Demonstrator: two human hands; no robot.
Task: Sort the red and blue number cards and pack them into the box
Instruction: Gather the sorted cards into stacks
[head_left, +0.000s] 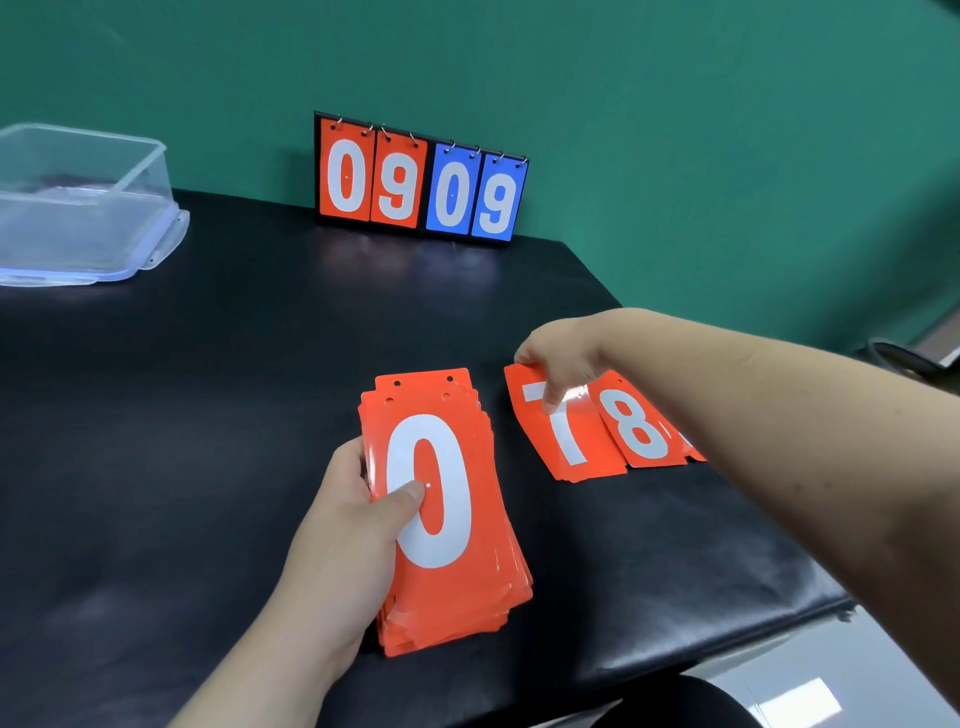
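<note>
My left hand (345, 525) grips a thick stack of red number cards (447, 587) from its left side, thumb pressed on the white 0 of the top card. To the right, a red 7 card (569, 441) lies on the black table, and my right hand (558, 358) pinches its top edge, thumb on the face. A red 8 card (636, 423) lies beside it, overlapping another red card that my right forearm mostly hides. The clear plastic box (88, 208) stands at the far left of the table.
A flip scoreboard (421, 179) stands at the table's back edge against the green wall, showing red 0 9 and blue 0 9. The black table (208, 389) ends at a right edge near my right forearm. The box rests on its lid.
</note>
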